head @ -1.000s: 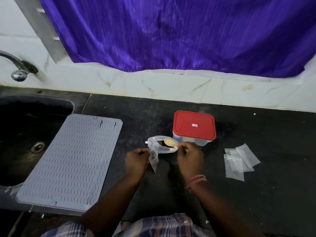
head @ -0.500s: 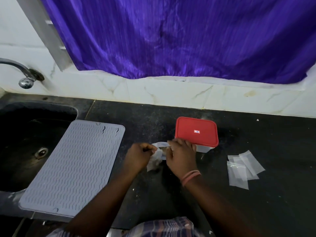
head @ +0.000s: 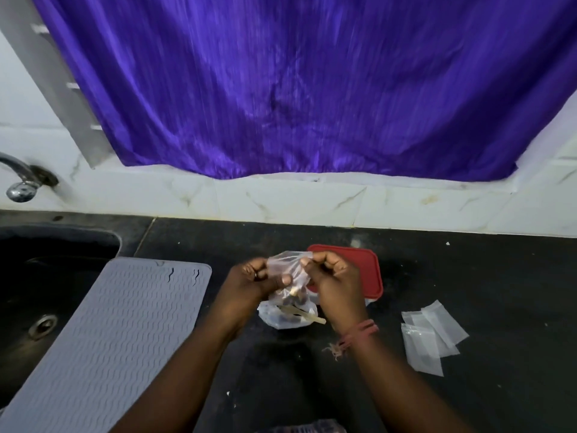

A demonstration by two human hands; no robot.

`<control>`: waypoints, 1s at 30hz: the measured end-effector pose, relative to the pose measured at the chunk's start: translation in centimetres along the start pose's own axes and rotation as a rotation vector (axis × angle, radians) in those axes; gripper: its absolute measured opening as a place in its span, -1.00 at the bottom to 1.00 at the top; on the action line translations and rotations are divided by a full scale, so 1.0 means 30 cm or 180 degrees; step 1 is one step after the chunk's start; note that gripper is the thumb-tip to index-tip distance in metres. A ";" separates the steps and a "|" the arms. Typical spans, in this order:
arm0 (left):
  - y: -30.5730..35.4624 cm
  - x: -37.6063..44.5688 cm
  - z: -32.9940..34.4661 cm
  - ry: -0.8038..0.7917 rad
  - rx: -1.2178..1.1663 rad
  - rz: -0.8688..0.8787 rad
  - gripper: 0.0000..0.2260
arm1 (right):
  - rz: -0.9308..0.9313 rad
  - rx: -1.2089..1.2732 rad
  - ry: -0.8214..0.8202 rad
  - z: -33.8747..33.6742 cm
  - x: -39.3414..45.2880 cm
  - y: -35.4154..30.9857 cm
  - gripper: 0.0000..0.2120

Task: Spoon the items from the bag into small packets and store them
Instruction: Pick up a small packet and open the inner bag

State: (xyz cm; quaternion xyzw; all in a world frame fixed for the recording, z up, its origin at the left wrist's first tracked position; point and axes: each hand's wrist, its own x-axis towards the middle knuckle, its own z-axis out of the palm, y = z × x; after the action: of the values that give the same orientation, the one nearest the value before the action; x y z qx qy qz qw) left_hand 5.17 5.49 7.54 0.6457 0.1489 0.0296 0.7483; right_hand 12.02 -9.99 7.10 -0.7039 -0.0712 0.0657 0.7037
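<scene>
Both my hands hold a small clear packet (head: 288, 270) up over the counter. My left hand (head: 253, 281) pinches its left top edge and my right hand (head: 331, 276) pinches its right top corner. Dark items sit in the packet's bottom. Below it lies the clear bag (head: 282, 317) of dark items on the black counter, with a wooden spoon (head: 307, 317) resting in it. A container with a red lid (head: 368, 270) stands just behind my right hand. Several empty small packets (head: 431, 335) lie to the right.
A grey ribbed mat (head: 115, 339) lies to the left, partly over the black sink (head: 37, 276). A tap (head: 20, 182) juts out at the far left. A purple curtain (head: 296, 89) hangs over the white tiled wall behind.
The spoon has left my right hand and now lies in the bag. Both hands have lifted the small packet and pinch its top edge. The camera has tilted upward.
</scene>
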 end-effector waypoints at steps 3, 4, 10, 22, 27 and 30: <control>-0.005 0.021 0.013 0.0212 0.0228 0.0132 -0.84 | 0.0199 0.0402 0.0284 -0.013 0.017 -0.013 -0.79; 0.002 0.027 0.018 0.0276 0.0226 0.0170 -0.84 | 0.0195 0.0391 0.0200 -0.011 0.017 -0.016 -0.78; 0.016 0.028 0.054 0.0460 -0.0100 0.0301 -0.87 | 0.0022 0.0259 0.0025 0.012 -0.007 -0.026 -0.97; 0.024 0.039 0.043 0.0274 0.0611 0.0382 -0.90 | -0.0321 -0.0810 -0.0395 -0.010 -0.021 -0.013 -0.85; 0.047 0.035 0.069 0.0126 0.0925 0.0502 -0.87 | -0.0204 -0.0737 -0.0518 0.004 -0.034 -0.011 -0.89; 0.041 0.040 0.064 0.0182 0.1075 0.0590 -0.82 | -0.0174 -0.0594 -0.0608 0.016 -0.032 -0.009 -0.89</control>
State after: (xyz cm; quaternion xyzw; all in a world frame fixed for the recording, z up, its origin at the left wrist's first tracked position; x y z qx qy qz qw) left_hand 7.01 4.13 8.74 0.7719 0.1129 0.0913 0.6189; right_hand 10.97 -9.71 7.36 -0.7546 -0.1628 0.1064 0.6267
